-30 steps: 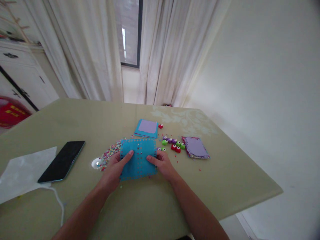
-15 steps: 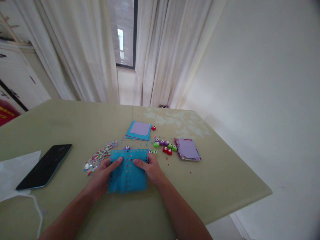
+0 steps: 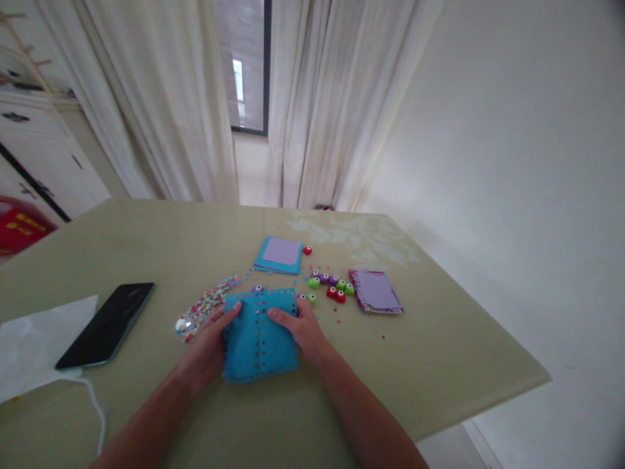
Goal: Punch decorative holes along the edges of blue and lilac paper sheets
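A blue sheet of paper or card (image 3: pixel 244 345) with rows of punched holes along its edges and down its middle is held up in front of me. My left hand (image 3: pixel 212 339) grips its left edge, thumb on the front. On the right edge, my right hand (image 3: pixel 303 326) is closed, with its thumb pressing near the middle rows of holes. The fingers behind the sheet are hidden. Just past its top edge sit a purple hole punch with an eye on it (image 3: pixel 257 288) and a green one (image 3: pixel 311 299), both partly covered.
Several small eyed punches (image 3: pixel 336 294) stand beyond my right hand, beside a stack of punched sheets (image 3: pixel 378 292). Farther back lies a blue and lilac paper stack (image 3: pixel 280 253). Colourful confetti (image 3: pixel 209 303), a black phone (image 3: pixel 107 326), white paper (image 3: pixel 29 345) and a white cable (image 3: pixel 95 397) are leftward.
The blue sheet has tilted slightly, its right side higher. Both hands keep their hold on it. The whole view has shifted a little, so the table things appear farther right.
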Tool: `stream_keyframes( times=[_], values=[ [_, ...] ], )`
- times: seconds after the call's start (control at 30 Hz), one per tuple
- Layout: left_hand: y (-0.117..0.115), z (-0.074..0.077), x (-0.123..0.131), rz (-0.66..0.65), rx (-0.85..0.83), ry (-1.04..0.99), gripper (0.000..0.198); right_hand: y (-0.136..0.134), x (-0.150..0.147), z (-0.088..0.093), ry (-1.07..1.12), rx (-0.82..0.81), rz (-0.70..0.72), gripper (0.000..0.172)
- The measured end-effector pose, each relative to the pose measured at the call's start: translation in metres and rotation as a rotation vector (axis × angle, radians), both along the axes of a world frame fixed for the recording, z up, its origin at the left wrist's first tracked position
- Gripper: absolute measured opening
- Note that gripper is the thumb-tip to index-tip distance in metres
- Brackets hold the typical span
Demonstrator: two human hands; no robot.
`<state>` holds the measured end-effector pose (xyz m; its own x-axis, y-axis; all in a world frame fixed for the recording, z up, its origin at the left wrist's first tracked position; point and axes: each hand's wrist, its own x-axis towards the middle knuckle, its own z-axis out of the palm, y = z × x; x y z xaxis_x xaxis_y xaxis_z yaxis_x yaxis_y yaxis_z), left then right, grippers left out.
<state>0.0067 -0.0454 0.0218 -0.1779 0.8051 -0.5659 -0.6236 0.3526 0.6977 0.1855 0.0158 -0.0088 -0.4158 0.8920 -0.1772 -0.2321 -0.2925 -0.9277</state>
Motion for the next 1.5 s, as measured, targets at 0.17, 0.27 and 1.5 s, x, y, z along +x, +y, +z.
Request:
stream_keyframes(
  times=[0.17, 0.27, 1.5],
  values=[
    [-0.001, 0.006, -0.001, 0.057, -0.104, 0.003, 0.050, -0.006, -0.002, 0.002, -0.002, -0.020, -0.065, 0.052],
    [-0.001, 0.007, -0.002, 0.018, -0.095, -0.020, 0.045, -0.011, -0.004, 0.007, 0.019, -0.003, -0.071, 0.049],
    [-0.004, -0.017, 0.006, -0.152, 0.213, -0.132, 0.048, -0.011, -0.006, -0.003, 0.288, -0.164, -0.087, 0.063]
  ],
)
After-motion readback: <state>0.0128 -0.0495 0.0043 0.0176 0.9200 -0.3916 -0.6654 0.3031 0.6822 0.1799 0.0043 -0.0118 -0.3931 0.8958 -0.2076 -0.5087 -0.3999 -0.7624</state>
